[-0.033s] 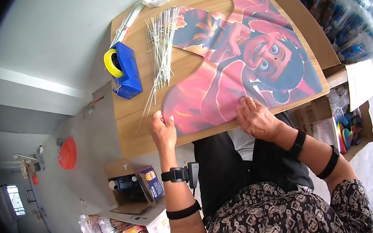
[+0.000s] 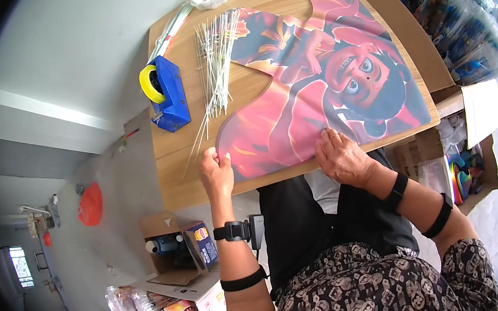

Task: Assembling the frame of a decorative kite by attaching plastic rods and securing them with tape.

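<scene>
1. While the kite (image 2: 321, 84) lay flat on the tabletop (image 2: 189, 175), the left hand (image 2: 216, 171) curled at its near left edge and the right hand (image 2: 342, 156) pressed spread on its near edge.
2. It looked thin, light and floppy, best taken by its edges.
3. Thin sticks (image 2: 215, 60) overlapped its far left part; a tape dispenser (image 2: 165, 94) stood apart.

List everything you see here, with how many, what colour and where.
Table: one, light wood, centre.
Kite sheet: one, red and orange cartoon print, flat on the table.
Thin sticks: a bundle, pale, left of the sheet.
Tape dispenser: one, blue with a yellow roll, table's left edge.
Packaged kites: a stack, bluish, far right.
Cardboard box: one, brown, on the floor at left.
Left hand: on the sheet's near left edge.
Right hand: flat on the sheet's near edge.
</scene>
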Demonstrator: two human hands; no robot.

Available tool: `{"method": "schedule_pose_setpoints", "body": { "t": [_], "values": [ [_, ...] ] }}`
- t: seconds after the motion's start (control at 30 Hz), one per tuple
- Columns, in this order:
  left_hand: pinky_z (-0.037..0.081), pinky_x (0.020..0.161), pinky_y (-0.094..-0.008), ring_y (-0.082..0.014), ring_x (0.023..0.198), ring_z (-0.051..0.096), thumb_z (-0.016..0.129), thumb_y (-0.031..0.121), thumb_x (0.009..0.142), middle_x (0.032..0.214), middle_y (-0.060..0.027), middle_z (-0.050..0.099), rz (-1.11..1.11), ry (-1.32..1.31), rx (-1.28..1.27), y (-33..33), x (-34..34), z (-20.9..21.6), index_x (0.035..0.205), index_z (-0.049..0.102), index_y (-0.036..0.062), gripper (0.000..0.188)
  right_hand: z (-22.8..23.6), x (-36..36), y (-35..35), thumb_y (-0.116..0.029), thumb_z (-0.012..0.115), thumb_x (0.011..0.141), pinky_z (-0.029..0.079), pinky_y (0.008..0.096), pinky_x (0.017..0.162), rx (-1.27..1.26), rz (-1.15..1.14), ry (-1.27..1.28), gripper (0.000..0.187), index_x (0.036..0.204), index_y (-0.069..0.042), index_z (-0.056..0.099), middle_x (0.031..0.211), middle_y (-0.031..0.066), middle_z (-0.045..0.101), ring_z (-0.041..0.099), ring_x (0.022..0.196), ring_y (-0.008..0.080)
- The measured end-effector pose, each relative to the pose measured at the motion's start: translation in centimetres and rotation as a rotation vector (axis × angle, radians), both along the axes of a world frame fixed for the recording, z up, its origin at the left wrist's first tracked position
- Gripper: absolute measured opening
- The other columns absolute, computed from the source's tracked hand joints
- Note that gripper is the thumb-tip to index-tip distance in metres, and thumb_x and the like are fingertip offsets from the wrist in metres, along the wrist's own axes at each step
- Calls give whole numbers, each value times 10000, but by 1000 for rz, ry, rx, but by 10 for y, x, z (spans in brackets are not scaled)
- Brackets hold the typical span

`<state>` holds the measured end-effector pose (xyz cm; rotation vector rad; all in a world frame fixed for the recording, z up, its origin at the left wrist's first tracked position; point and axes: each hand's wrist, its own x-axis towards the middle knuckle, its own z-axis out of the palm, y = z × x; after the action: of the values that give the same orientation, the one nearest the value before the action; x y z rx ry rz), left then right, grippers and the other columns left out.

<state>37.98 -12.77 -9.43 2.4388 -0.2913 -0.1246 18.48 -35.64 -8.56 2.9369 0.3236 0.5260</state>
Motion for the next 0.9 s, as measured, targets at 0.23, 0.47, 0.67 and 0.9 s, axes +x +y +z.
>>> {"method": "schedule_pose_setpoints", "body": {
  "t": [0.23, 0.47, 0.67, 0.9],
  "values": [
    [472, 684, -271, -122, 774, 578, 656, 79, 823, 865, -61, 635, 64, 226, -265, 9, 25, -11, 1002, 612, -47, 223, -1, 7, -4, -138, 556, 698, 529, 343, 695, 23, -8, -73, 213, 796, 50, 567, 875, 228, 591, 596, 859, 316],
    [455, 671, -245, -91, 761, 570, 670, 143, 847, 829, -30, 620, 155, 262, -500, 17, 27, -10, 926, 620, -11, 180, 2, 14, -9, -116, 560, 690, 502, 320, 635, 211, -109, -86, 98, 737, -34, 533, 757, 101, 519, 548, 743, 237],
    [525, 604, -325, -154, 796, 606, 665, 176, 862, 900, -64, 621, 249, 522, -667, 0, 5, 25, 1041, 596, -9, 267, -2, 17, -16, -88, 591, 685, 497, 322, 651, 311, -204, -136, 86, 727, -39, 534, 766, 91, 516, 541, 764, 245],
    [551, 687, -381, -227, 876, 631, 591, 181, 900, 993, -119, 625, 159, 578, -887, 6, 5, 16, 1154, 538, -27, 333, 15, 13, -7, -166, 645, 722, 494, 345, 661, 349, -165, -102, 191, 835, -38, 558, 832, 111, 520, 531, 805, 265]
  ]
}}
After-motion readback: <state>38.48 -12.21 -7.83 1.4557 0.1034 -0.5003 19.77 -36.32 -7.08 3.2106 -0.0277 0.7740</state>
